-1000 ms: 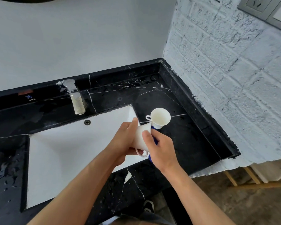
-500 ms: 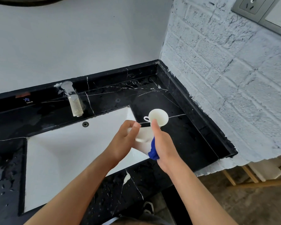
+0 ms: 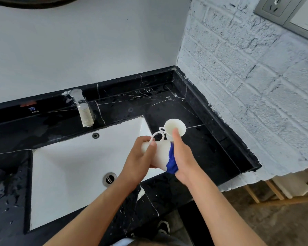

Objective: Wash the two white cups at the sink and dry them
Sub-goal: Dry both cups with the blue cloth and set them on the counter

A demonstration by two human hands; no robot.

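My left hand (image 3: 139, 160) grips a white cup (image 3: 160, 153) on its side over the right edge of the white sink basin (image 3: 75, 166), its handle turned up and away from me. My right hand (image 3: 183, 157) presses a blue cloth (image 3: 171, 162) against the cup's mouth end. A second white cup (image 3: 173, 126) stands upright on the black marble counter (image 3: 208, 153) just behind my hands, its handle to the left; my right thumb overlaps its front.
A chrome tap (image 3: 82, 109) stands behind the basin, with a drain (image 3: 109, 178) in the basin floor. A white brick wall (image 3: 247, 86) borders the counter's right side. Water drops lie on the counter at left. Wooden furniture legs (image 3: 274, 197) show at lower right.
The cup in my left hand has turned so its handle moved from the bottom to the top. The blue cloth in my right hand shifted along the cup's mouth end.
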